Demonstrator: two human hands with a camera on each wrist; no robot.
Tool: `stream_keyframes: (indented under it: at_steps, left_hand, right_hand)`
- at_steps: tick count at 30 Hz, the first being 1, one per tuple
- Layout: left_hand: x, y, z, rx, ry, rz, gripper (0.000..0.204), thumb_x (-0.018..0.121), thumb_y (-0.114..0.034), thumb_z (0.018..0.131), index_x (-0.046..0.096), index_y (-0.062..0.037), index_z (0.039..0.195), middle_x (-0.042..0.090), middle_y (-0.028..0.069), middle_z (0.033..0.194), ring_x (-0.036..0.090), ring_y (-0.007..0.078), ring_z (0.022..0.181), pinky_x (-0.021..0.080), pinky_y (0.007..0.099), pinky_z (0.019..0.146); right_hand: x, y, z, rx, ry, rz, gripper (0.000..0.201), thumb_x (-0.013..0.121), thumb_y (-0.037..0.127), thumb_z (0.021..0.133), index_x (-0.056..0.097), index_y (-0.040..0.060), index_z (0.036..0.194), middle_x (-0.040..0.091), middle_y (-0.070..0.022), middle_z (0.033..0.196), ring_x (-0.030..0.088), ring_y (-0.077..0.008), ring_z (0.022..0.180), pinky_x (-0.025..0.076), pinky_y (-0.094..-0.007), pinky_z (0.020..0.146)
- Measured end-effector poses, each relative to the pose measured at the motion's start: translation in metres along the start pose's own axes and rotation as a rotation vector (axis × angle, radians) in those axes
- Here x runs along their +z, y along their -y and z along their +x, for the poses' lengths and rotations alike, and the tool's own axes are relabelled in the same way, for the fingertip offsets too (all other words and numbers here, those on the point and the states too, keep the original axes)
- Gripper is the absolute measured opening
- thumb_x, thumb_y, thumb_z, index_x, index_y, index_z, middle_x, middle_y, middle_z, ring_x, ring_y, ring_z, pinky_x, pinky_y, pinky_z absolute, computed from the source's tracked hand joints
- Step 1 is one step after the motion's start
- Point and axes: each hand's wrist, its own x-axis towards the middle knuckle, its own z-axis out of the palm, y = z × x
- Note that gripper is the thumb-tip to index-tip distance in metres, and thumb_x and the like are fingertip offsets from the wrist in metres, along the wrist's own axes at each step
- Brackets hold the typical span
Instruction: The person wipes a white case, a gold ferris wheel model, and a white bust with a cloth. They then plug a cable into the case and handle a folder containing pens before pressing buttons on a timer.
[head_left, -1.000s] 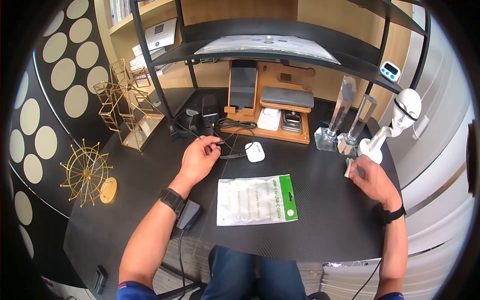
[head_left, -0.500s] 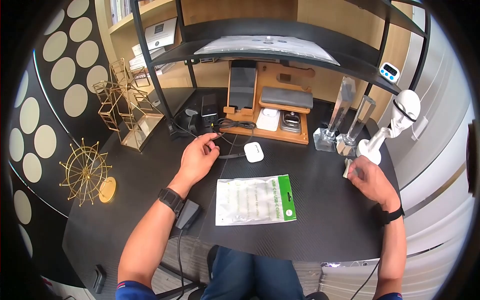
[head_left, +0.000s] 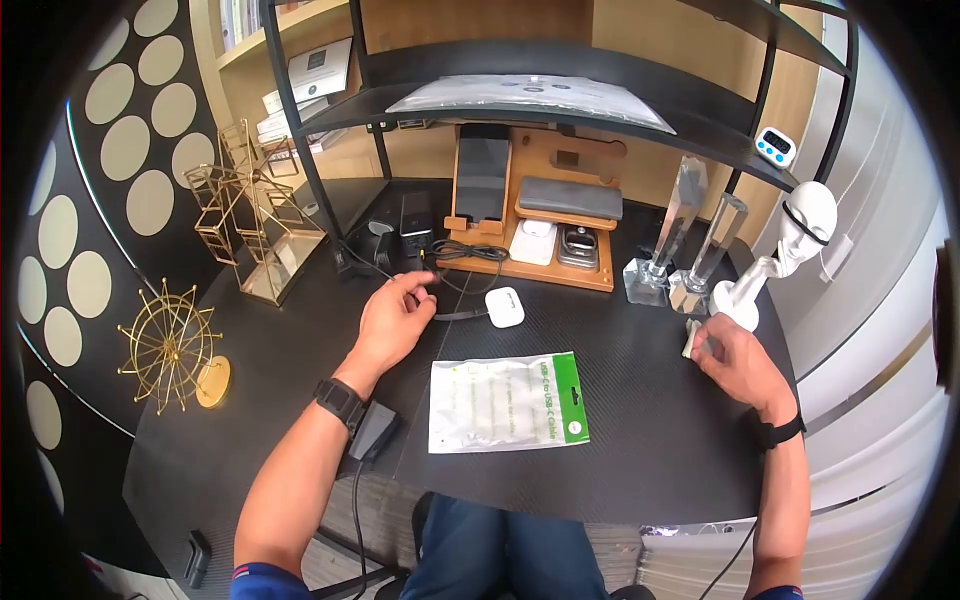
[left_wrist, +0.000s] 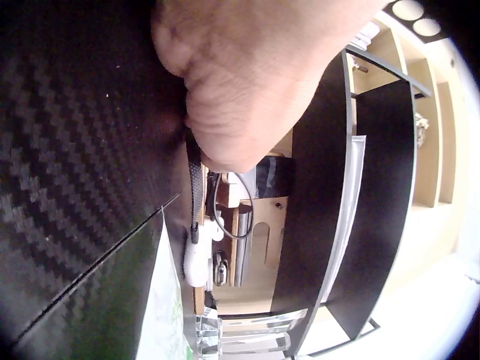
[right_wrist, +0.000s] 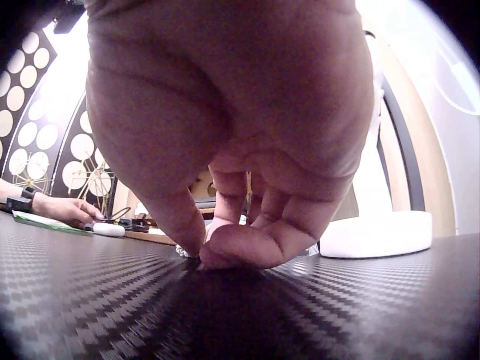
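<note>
My left hand (head_left: 392,318) rests on the desk with bent fingers, beside a black cable (head_left: 465,284). From under its fingers a dark strap (head_left: 460,315) runs to a small white case (head_left: 505,308); whether the fingers grip the strap, I cannot tell. In the left wrist view the strap (left_wrist: 193,187) comes out below the hand (left_wrist: 247,82). On the right, my right hand (head_left: 742,362) has its fingertips down at the desk, thumb and finger pinching a small pale thing (head_left: 690,338). Its fingers hide most of that thing in the right wrist view.
A green-and-white USB-C cable pouch (head_left: 505,403) lies between the hands. Behind stand a wooden phone dock (head_left: 565,270), crystal trophies (head_left: 655,270) and a white face sculpture (head_left: 735,300). A gold wheel ornament (head_left: 172,345) and a black adapter (head_left: 375,432) are at left.
The whole head view shifts slightly to the left. My left index finger draws back a little from the cable; the right hand keeps its place.
</note>
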Motion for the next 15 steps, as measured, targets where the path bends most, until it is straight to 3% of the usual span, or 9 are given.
stream_keyframes:
  at_steps: [5,8,10,14,15]
  left_hand:
    - [0.0025,0.0064,0.0011,0.035,0.033,0.077,0.034,0.073,-0.015,0.093,0.075,-0.0024,0.124,0.065,0.0007,0.090,0.059,0.0132,0.075,0.052,0.0304,0.074]
    - [0.0039,0.0052,-0.0003,-0.024,-0.045,-0.065,0.031,0.074,-0.015,0.093,0.077,-0.0031,0.121,0.064,0.0012,0.089,0.059,0.0135,0.074,0.052,0.0306,0.074]
    - [0.0012,0.0032,0.0000,0.022,0.015,0.002,0.031,0.073,-0.008,0.097,0.072,-0.0003,0.127,0.061,-0.0032,0.092,0.054,0.0062,0.078,0.048,0.0244,0.074]
    - [-0.0026,-0.0023,0.0021,0.023,0.077,0.129,0.039,0.073,-0.008,0.098,0.067,0.0011,0.135,0.062,-0.0042,0.092,0.054,0.0048,0.078,0.048,0.0230,0.074]
    - [-0.0005,-0.0005,0.0013,-0.006,0.041,0.064,0.040,0.073,-0.011,0.096,0.069,-0.0010,0.133,0.064,-0.0021,0.092,0.057,0.0086,0.077,0.050,0.0265,0.074]
  right_hand:
    - [-0.0002,0.0036,-0.0003,0.013,0.020,-0.023,0.015,0.074,0.009,0.093,0.067,0.0008,0.103,0.064,-0.0119,0.102,0.064,-0.0240,0.080,0.053,-0.0386,0.077]
    - [0.0004,0.0028,0.0002,0.027,0.019,-0.016,0.015,0.074,0.009,0.093,0.067,0.0006,0.104,0.064,-0.0118,0.102,0.063,-0.0238,0.080,0.053,-0.0387,0.077]
    - [0.0003,0.0041,-0.0002,0.029,0.020,-0.010,0.016,0.074,0.009,0.093,0.067,0.0005,0.104,0.064,-0.0119,0.102,0.063,-0.0238,0.080,0.053,-0.0387,0.077]
    - [0.0007,-0.0004,-0.0012,-0.010,0.009,0.017,0.016,0.073,0.011,0.093,0.067,0.0003,0.104,0.064,-0.0121,0.101,0.063,-0.0238,0.080,0.053,-0.0389,0.077]
    - [0.0006,-0.0003,-0.0014,-0.005,0.008,0.020,0.016,0.073,0.011,0.093,0.067,0.0003,0.104,0.064,-0.0121,0.101,0.063,-0.0238,0.080,0.053,-0.0389,0.077]
